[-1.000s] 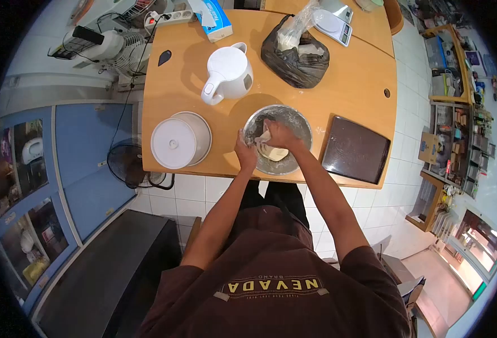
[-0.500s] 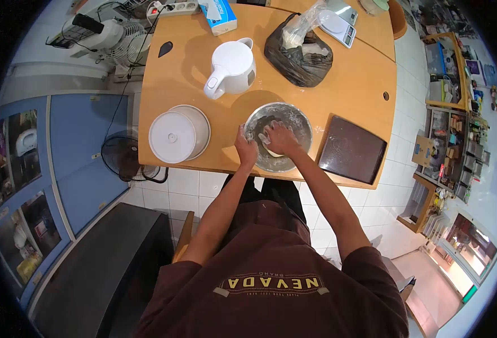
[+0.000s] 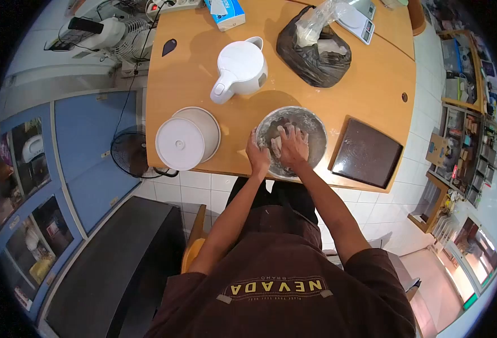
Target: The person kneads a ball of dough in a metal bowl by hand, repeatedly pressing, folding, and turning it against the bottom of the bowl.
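Note:
A metal mixing bowl, its inside smeared with flour, stands near the table's front edge. My left hand grips its left rim, thumb on the inner side. Inside the bowl, my right hand is palm down with floury fingers spread. Beneath and beside its thumb shows a pale lump of dough, mostly hidden by the hand.
Left of the bowl stands a white lidded container; behind it is a white pitcher. A dark tray lies right. Farther back are a black plastic bag, a kitchen scale and a tissue box.
My right hand's fingers have spread and flattened from a more curled pose over the dough. My left hand stays on the rim. The whole view has shifted slightly.

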Available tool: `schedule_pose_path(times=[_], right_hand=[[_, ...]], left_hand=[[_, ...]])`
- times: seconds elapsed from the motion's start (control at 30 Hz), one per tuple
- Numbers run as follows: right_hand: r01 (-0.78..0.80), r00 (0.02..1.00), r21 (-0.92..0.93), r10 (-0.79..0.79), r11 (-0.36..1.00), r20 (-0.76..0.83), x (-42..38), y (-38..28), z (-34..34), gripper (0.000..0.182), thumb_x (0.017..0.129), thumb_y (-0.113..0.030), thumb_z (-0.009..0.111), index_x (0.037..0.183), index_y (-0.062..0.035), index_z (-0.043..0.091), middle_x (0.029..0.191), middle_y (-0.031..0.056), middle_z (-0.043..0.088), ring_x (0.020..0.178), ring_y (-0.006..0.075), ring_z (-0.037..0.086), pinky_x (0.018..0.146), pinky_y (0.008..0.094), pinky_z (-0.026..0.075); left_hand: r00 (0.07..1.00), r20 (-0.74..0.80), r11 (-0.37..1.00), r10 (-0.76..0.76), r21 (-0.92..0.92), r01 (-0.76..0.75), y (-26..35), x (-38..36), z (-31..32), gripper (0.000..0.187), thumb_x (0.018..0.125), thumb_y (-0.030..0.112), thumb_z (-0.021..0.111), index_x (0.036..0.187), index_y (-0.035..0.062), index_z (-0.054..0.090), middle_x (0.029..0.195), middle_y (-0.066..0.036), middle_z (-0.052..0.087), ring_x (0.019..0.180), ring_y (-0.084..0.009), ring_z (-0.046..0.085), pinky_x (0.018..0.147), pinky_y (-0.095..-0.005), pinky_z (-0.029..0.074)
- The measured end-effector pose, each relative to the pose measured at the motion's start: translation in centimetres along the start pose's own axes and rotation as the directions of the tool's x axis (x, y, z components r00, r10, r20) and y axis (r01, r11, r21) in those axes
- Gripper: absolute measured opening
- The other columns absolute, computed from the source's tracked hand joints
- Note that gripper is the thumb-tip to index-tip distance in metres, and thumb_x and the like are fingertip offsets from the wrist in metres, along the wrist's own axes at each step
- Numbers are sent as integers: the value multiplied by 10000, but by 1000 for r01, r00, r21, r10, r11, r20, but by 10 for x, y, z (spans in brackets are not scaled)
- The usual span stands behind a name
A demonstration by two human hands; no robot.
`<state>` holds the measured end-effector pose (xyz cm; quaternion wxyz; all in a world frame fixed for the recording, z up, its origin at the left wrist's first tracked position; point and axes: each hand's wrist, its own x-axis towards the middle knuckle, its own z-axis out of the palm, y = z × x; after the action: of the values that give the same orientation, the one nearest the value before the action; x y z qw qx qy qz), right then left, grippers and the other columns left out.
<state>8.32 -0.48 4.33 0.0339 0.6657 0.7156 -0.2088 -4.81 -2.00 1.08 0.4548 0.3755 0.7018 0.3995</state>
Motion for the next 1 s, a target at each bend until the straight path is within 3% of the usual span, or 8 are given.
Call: schedule_pose_path(times=[0.2,0.4,0.5,0.6,0.7,0.73,0.83,1.0], right_hand=[[0,999,5,1,1000,-36,19,1,8,487,945,-491,526,1289,-149,568,1273,130,560,1228,332,516,1050,583,352],[-147,989,9,147,989,-32,35,-5,9,475,916,-508,559,1183,-116,578,1251,187,584,1203,383,538,1034,599,367],[-66,988,45,71,997,-137,41,2,20,488,867,-496,647,1149,-104,576,1214,193,583,1203,393,537,991,627,395],[158,987,117,-156,981,-25,37,28,13,545,781,-442,760,1147,-83,575,1159,207,598,1186,415,543,980,611,419],[270,938,314,-322,910,129,51,68,14,610,689,-360,841,1152,-73,564,1131,230,611,1156,428,559,991,563,439],[267,926,293,-329,918,184,52,75,9,555,673,-326,847,1089,-63,591,1096,231,626,1121,428,579,973,512,464],[305,903,250,-362,919,232,56,74,0,545,660,-325,853,1063,-58,601,1095,231,638,1107,423,587,966,521,474],[117,928,375,-236,920,288,40,49,-18,493,796,-388,771,1116,-61,586,1151,240,635,1137,421,586,953,518,481]], left_hand=[[987,-19,973,160,172,-155,-27,-3,1,635,764,-185,431,1392,-99,477,1288,-211,618,1233,-271,586,1071,-344,428],[990,9,978,140,153,-139,-18,1,-1,580,775,-151,445,1350,-103,510,1244,-225,639,1188,-279,615,1044,-371,449],[990,-17,973,140,188,-135,-20,2,1,572,777,-140,452,1341,-88,526,1193,-223,661,1144,-287,636,1020,-375,464],[990,-64,966,123,236,-105,-9,-3,1,559,775,-131,462,1325,-72,548,1157,-222,675,1114,-299,653,1001,-372,474],[995,-7,994,96,57,-95,-4,1,-1,563,772,-129,470,1325,-64,553,1168,-222,673,1122,-307,654,1000,-376,477],[997,-6,996,77,50,-77,-3,1,-1,573,762,-133,484,1327,-65,552,1189,-228,664,1149,-332,639,1023,-390,466],[998,-20,997,62,47,-61,-5,1,1,594,740,-142,507,1327,-66,553,1224,-237,649,1199,-375,614,1066,-414,445],[998,13,996,66,-55,-66,10,0,-2,605,728,-144,486,1321,-56,564,1203,-228,659,1181,-365,626,1062,-396,448]])
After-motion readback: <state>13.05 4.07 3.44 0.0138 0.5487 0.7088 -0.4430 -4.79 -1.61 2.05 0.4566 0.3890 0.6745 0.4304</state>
